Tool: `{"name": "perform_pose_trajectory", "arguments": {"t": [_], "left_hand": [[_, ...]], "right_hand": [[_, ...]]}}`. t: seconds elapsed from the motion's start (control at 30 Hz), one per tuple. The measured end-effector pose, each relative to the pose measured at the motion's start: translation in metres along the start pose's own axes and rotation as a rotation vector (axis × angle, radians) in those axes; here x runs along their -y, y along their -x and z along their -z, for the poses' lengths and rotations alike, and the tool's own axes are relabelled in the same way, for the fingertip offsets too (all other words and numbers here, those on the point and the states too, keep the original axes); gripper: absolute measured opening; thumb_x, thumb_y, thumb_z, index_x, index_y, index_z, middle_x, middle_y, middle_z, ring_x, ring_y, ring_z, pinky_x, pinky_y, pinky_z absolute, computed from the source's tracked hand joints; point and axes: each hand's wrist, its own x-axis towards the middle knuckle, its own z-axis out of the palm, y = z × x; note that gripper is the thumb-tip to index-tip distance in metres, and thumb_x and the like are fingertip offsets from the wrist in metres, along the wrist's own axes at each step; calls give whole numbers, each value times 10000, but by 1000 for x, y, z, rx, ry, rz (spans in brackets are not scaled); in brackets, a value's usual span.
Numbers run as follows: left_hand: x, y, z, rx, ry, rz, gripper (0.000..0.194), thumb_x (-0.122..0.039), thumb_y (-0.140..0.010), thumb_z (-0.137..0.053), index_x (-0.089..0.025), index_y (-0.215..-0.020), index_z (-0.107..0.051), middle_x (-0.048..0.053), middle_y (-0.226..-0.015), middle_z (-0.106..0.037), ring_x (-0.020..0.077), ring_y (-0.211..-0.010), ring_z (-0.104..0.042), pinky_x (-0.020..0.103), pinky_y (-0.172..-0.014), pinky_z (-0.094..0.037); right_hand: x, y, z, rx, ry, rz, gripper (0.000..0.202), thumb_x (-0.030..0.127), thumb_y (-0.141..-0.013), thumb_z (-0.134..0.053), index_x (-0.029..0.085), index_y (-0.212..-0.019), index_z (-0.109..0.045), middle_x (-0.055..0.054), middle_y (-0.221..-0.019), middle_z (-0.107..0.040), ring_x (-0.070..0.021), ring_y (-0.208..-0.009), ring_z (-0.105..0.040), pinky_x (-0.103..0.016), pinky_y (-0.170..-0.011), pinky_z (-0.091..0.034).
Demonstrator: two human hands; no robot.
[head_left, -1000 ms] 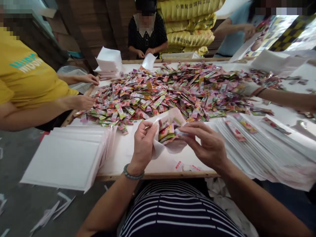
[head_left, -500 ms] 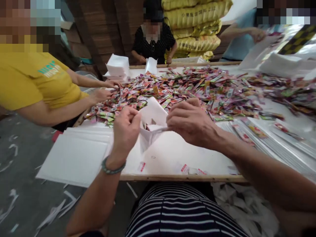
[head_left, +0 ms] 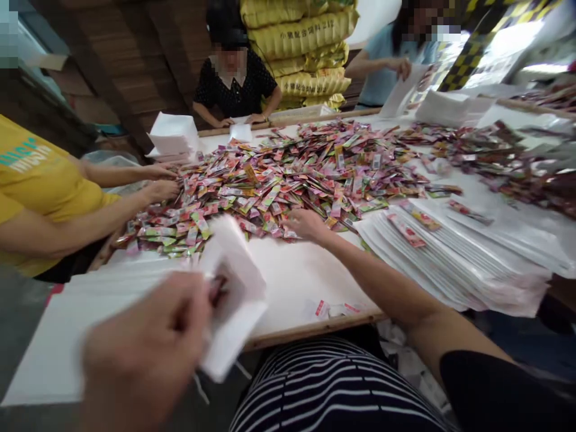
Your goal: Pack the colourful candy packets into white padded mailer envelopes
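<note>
The right hand [head_left: 308, 225] has moved from the white envelope [head_left: 238, 300] to the near edge of the sachet pile [head_left: 288, 174]; whether its fingers hold any sachet cannot be told. The left hand [head_left: 146, 339] pinches this one envelope, mouth open. Three loose sachets [head_left: 406, 230] lie on the right envelope stack [head_left: 432, 264]; three co-workers [head_left: 245, 96] flank the table [head_left: 306, 270].

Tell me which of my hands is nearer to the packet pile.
Right hand, at the near edge of the packet pile; left hand, farther back, holding a white bag.
</note>
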Motion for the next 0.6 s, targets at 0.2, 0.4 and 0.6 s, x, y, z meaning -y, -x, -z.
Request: {"name": "perform_pose_trajectory", "arguments": {"t": [0.2,0.4,0.6], "left_hand": [[-9,49,-114,933,-188,-164,139,-195,-826,-509,-232,-765,-628,21,-637,-673,182,-580,-603,272,-518,-315],[8,28,-146,1040,130,-39,197,-386,-865,-565,-230,-883,-683,-3,-657,-674,173,-632,-624,248,-569,-393],[32,-36,-189,725,-174,-316,363,-196,-831,-604,-190,-1194,-605,127,-1241,-628,260,-1097,-593,361,-911,-453]], "right_hand": [[-9,11,-60,55,74,285,253,221,-919,-530,173,-1118,-677,-111,-1190,-640,-207,-1131,-511,-311,-918,-374],[-68,60,-49,48,-26,362,155,228,-873,-607,211,-930,-749,-79,-1032,-699,-226,-1041,-537,-384,-938,-375],[-94,103,-30,-22,-110,218,517,272,-800,-688,168,-1293,-569,-132,-1254,-593,-262,-1142,-539,-391,-962,-429]]}}
